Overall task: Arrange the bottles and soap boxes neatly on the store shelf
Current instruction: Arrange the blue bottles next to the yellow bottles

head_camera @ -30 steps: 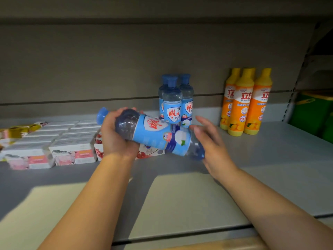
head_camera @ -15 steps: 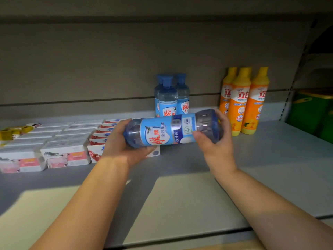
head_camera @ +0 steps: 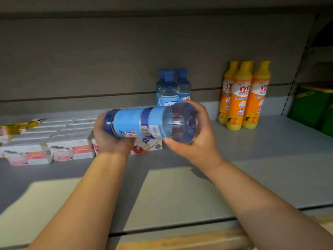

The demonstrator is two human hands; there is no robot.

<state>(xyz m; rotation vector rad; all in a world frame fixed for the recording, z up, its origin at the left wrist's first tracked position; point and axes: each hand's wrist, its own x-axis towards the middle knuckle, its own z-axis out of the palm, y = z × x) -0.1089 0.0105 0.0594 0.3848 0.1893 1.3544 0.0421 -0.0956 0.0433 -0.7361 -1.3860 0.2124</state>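
A clear blue bottle [head_camera: 144, 123] with a light blue label lies sideways in the air above the grey shelf [head_camera: 261, 159], its base turned toward me on the right. My left hand [head_camera: 110, 139] cups its cap end from below; the cap is hidden. My right hand [head_camera: 198, 138] grips the base end, thumb underneath. Behind it, three matching blue bottles [head_camera: 169, 89] stand upright against the back wall. Three orange and yellow bottles [head_camera: 243, 96] stand together at the right. White and pink soap boxes [head_camera: 54, 139] lie in rows at the left, with a red and white soap box [head_camera: 146, 145] just under the held bottle.
A grey back panel [head_camera: 108, 60] closes off the shelf behind the goods. Green containers [head_camera: 311, 109] sit on the neighbouring shelf at far right. Yellow packets [head_camera: 16, 127] lie at far left. The shelf's front lip [head_camera: 180, 226] runs below my forearms.
The bottle has turned from neck-left with its label facing me to base toward me, and risen slightly. My right hand went from touching the base to gripping it.
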